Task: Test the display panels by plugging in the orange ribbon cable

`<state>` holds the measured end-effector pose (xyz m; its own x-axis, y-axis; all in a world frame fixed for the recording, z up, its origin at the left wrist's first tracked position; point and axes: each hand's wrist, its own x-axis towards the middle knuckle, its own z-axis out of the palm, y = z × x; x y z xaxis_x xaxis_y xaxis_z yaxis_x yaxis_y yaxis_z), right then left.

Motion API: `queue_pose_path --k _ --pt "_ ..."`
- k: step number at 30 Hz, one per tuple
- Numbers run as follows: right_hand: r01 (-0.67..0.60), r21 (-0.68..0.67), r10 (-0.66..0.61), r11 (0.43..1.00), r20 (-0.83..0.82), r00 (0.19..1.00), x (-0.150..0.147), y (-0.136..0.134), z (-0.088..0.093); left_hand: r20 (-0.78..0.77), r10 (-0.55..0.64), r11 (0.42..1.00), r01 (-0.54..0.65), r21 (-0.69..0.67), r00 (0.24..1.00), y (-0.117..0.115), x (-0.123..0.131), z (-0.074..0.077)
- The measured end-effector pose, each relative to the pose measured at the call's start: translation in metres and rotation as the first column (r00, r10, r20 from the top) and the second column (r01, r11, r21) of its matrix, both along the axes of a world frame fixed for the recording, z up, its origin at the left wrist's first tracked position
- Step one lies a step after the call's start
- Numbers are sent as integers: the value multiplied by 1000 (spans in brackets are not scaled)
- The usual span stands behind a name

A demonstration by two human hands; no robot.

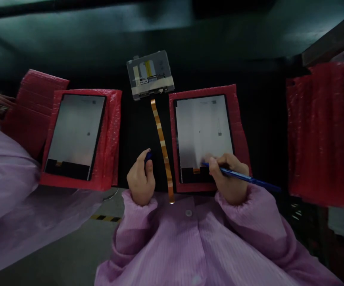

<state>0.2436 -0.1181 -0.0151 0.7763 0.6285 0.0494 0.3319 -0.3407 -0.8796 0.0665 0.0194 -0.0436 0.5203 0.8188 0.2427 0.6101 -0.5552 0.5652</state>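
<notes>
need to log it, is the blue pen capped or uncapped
Uncapped: the right hand holds the blue pen tip-down on the panel; the left hand grips a small blue cap-like piece.

Left hand fisted, right hand curled, gripping

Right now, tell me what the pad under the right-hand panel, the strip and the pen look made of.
Red pad: looks like bubble-wrap plastic, dimpled and slightly shiny. Strip: likely thin flexible film, amber with lighter bands, glossy. Blue pen in the right hand: apparently smooth plastic.
</notes>
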Motion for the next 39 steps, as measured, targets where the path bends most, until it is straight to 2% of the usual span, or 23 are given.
queue_pose_path --k 6,13,15,17,19,21,24,27,32,36,39 --pt "-82 -13 83 997 55 995 -1 -2 -2 0 -6 999 6 38 1000 0 2 1" --pt "-95 -66 101 993 91 991 0 -3 -5 43 19 1000 -18 -13 999 0 -1 -1" --pt "-69 -36 70 997 50 996 1 -3 -3 96 23 998 -18 -55 995 -2 -4 2" --pt "-4 55 9 998 -87 996 1 -6 2 172 -4 989 30 -145 985 -8 -7 10" --pt "42 197 21 980 -305 952 1 -11 8 243 -98 949 164 -269 965 -17 -8 21" --pt "21 332 150 943 -482 863 -2 -17 14 301 -240 861 346 -372 923 -28 -6 33" --pt "-91 437 357 895 -577 734 -10 -24 24 383 -420 703 562 -436 823 -44 3 44" --pt "-135 452 410 882 -592 694 -18 -25 30 434 -488 615 651 -446 758 -53 11 46" --pt "-175 432 416 885 -562 715 -21 -26 30 428 -527 560 679 -475 734 -53 12 43" --pt "-118 455 381 883 -545 747 -19 -28 28 413 -536 547 675 -495 737 -52 11 43" --pt "-182 455 432 872 -536 726 -23 -26 25 407 -561 557 692 -459 721 -54 12 45"
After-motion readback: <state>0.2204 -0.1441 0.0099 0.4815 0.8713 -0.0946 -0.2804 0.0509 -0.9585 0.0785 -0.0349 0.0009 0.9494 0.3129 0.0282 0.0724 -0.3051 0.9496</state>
